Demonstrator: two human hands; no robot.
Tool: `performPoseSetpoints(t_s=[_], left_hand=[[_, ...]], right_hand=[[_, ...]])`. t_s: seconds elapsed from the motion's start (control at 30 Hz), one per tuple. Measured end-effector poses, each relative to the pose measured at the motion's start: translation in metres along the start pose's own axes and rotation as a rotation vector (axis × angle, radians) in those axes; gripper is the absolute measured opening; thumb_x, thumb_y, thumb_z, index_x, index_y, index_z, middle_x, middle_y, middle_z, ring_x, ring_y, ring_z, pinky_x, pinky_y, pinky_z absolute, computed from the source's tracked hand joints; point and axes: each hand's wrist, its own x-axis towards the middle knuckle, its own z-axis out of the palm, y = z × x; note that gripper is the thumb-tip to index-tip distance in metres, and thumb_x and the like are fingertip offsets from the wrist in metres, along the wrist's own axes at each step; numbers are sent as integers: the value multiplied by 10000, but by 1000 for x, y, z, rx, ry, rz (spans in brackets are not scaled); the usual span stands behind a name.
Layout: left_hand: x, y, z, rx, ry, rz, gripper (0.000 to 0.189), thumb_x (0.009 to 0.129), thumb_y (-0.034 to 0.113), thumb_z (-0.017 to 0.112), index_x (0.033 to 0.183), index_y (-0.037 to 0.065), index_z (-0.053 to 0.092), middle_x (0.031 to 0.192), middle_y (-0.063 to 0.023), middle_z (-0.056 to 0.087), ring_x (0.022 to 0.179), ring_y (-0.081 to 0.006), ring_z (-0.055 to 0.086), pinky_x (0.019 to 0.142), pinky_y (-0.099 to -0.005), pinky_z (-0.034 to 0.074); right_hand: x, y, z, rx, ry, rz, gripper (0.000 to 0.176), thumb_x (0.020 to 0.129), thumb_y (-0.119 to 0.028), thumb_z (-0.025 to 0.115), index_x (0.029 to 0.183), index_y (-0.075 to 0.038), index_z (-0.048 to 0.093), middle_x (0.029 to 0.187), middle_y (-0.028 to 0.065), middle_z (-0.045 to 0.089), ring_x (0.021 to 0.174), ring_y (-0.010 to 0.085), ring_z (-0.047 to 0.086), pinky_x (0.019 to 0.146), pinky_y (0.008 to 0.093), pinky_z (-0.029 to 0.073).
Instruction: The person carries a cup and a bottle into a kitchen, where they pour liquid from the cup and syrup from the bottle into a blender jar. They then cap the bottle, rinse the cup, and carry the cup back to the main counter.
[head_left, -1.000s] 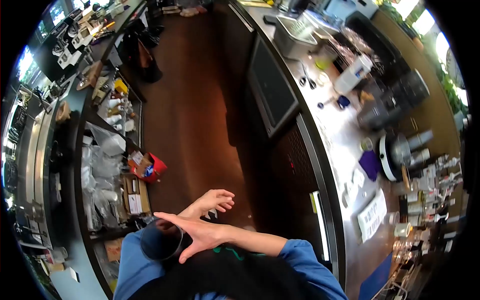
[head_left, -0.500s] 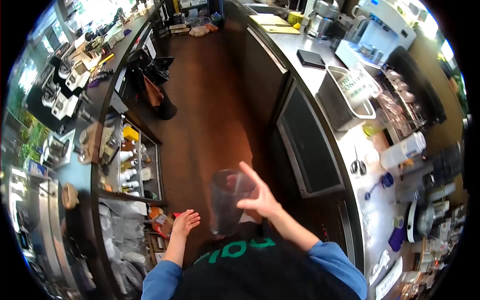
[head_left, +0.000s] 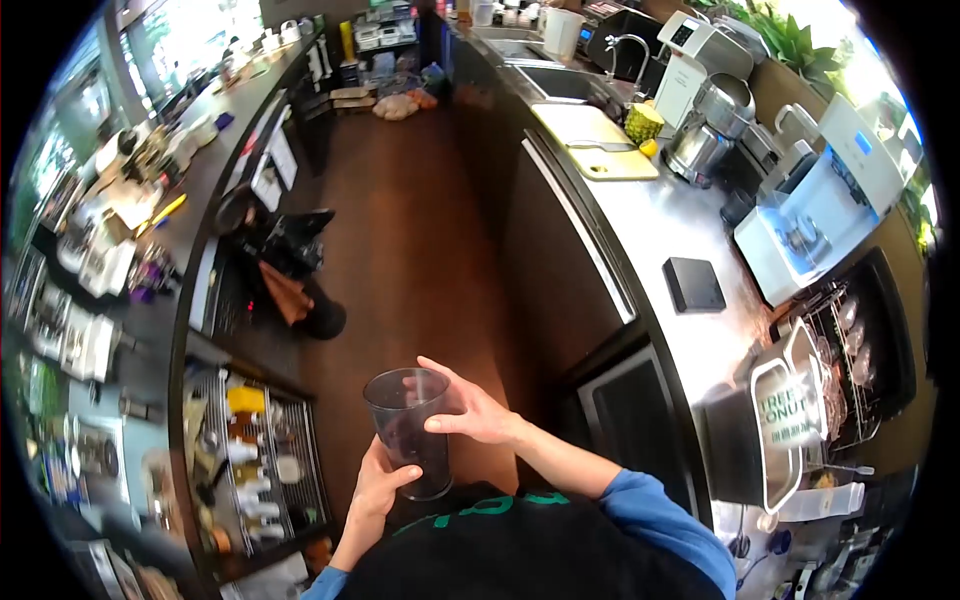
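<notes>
A tall, dark see-through cup (head_left: 405,400) is upright in front of my body, above the brown floor. My left hand (head_left: 383,482) is wrapped round its lower part from the left, thumb across the near side. Higher up, my right hand (head_left: 468,408) grips the cup near the rim from the right, its fingers passing behind and showing faintly through the wall. The cup looks empty. Below it lies the black apron (head_left: 520,550) with green lettering.
On the right counter are a yellow cutting board (head_left: 590,135) with a knife, a black square pad (head_left: 694,285), a grey bin (head_left: 735,450) and a white-blue machine (head_left: 830,210). A shelf of bottles (head_left: 255,455) stands at left, near a black trash bag (head_left: 295,245).
My left hand has come up from beside the cup and taken hold of its lower part. The cup has moved slightly left. My view has shifted forward along the aisle.
</notes>
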Motion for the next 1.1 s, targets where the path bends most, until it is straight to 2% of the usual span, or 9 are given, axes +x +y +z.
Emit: performPoseSetpoints(t_s=[0.2,0.33,0.47,0.53,0.67,0.73,0.83,0.97,1.1], left_hand=[[211,89,7,170,-275,-38,882,670,94,846,1399,23,355,1316,-115,518,1242,-229,496,1061,-373,389],[340,147,54,217,-468,-118,853,695,101,833,1398,16,357,1310,-118,517,1238,-229,496,1050,-373,394],[474,173,101,264,-557,-132,811,704,96,827,1376,12,382,1255,-105,549,1178,-209,533,1029,-356,410],[545,179,129,248,-582,-113,778,716,87,820,1365,13,398,1225,-102,561,1144,-197,546,1000,-345,434],[672,198,199,207,-612,-95,682,753,89,798,1321,-3,431,1155,-102,596,1069,-187,587,951,-319,471],[736,210,240,245,-668,-121,658,753,91,798,1298,-15,445,1137,-103,613,1057,-185,597,933,-316,483],[835,213,309,399,-752,-51,649,720,124,831,1245,-35,484,1104,-108,630,1005,-188,621,884,-321,509],[955,194,422,524,-950,182,747,642,206,885,1228,-44,496,1081,-109,635,975,-178,609,883,-305,485],[1020,175,514,640,-1054,208,871,595,290,900,1278,-39,472,1171,-151,611,1068,-230,595,941,-325,459]], right_hand=[[116,-50,-114,-179,308,175,591,938,-255,626,1409,8,385,1333,141,523,1264,222,463,1068,384,363],[156,-99,-194,-278,502,-30,467,984,-195,528,1382,24,418,1282,78,546,1191,165,499,1036,328,384],[164,-131,-307,-497,696,-24,433,973,-177,534,1358,5,460,1243,108,579,1149,203,548,979,327,433],[166,-179,-355,-852,846,144,427,924,-184,610,1307,-18,521,1237,120,586,1155,237,553,959,346,452],[172,-276,-472,-1971,1110,-27,568,691,-182,825,1205,-74,610,1296,176,525,1226,376,481,1011,466,422],[186,-344,-521,-2256,1228,-12,569,697,-220,802,1225,-121,616,1456,179,389,1334,380,372,1085,483,335],[198,-438,-606,-2526,1325,39,563,772,-311,745,1290,-158,583,1500,165,318,1390,364,279,1111,520,265],[206,-523,-705,-2683,1583,433,573,822,-432,694,1335,-220,550,1504,172,306,1403,352,255,1104,528,254],[226,-544,-758,-2629,1770,784,602,860,-537,607,1392,-281,489,1521,168,289,1425,348,221,1121,539,225]])
